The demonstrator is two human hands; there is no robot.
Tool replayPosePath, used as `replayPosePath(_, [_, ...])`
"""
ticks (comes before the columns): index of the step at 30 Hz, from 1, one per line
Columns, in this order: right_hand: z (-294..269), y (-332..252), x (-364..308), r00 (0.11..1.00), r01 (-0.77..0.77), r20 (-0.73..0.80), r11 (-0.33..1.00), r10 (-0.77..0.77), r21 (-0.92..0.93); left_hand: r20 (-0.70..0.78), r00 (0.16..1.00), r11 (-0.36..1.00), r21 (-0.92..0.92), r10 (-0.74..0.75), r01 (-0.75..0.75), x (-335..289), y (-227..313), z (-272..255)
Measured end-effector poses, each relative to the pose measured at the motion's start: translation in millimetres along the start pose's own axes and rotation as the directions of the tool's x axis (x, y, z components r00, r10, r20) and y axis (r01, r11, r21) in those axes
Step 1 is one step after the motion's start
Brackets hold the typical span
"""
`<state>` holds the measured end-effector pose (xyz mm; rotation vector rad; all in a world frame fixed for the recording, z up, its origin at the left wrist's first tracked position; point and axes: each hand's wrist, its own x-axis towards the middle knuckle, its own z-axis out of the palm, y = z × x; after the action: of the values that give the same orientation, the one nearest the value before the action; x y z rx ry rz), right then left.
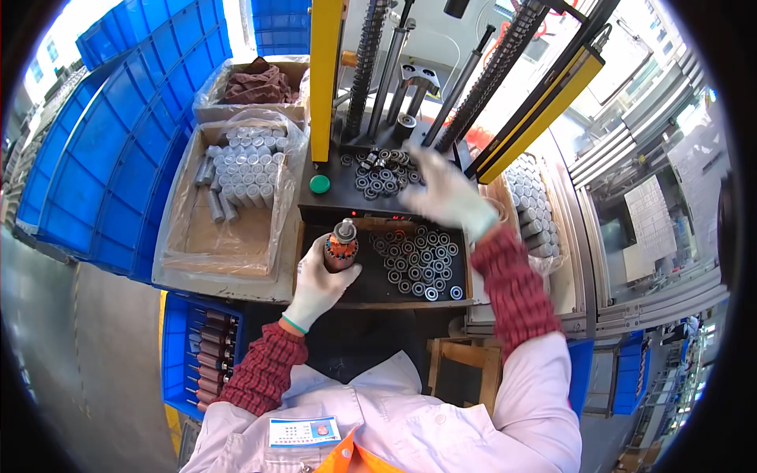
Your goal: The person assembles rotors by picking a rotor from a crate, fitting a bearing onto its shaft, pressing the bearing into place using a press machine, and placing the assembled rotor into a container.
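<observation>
My left hand (317,282), in a white glove, is wrapped around a motor armature (341,248) with orange-red windings. It stands upright, its metal shaft end on top. My right hand (453,193), also gloved, is blurred by motion over the right side of the black press plate (331,206). Its thumb and fingers look spread apart, and I make out nothing between them. Beside those fingers lies a pile of small ring bearings (382,183). More loose bearings (422,264) fill the tray in front of the plate, right of the armature.
Yellow guard posts (323,87) flank the press's rods and springs. A green button (319,184) sits at the plate's left. Boxes hold silver cylinders (248,169) at left and more cylinders (530,197) at right. A blue bin (177,347) below left carries several armatures; blue crates (118,142) stand behind.
</observation>
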<state>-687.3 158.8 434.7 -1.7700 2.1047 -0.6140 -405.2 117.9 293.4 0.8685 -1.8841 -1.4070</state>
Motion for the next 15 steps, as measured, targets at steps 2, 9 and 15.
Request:
replayPosePath(2, [37.2, -19.1, -37.0, 0.992, 0.118, -0.062, 0.974, -0.108, 0.196, -0.062, 0.996, 0.997, 0.049, 0.058, -0.055, 11.2, 12.4, 17.2])
replayPosePath(9, [-0.2, -51.2, -26.0, 0.772, 0.340, -0.631, 0.889, -0.077, 0.307, -0.086, 0.720, 0.709, 0.291, 0.689, -0.643, 59.1, 121.2, 27.1])
replayPosePath(15, [-27.8, 6.5, 47.8, 0.580, 0.219, -0.810, 0.942, 0.083, 0.253, 0.090, 0.874, 0.794, 0.382, 0.477, -0.473, -12.0, -12.9, 10.4])
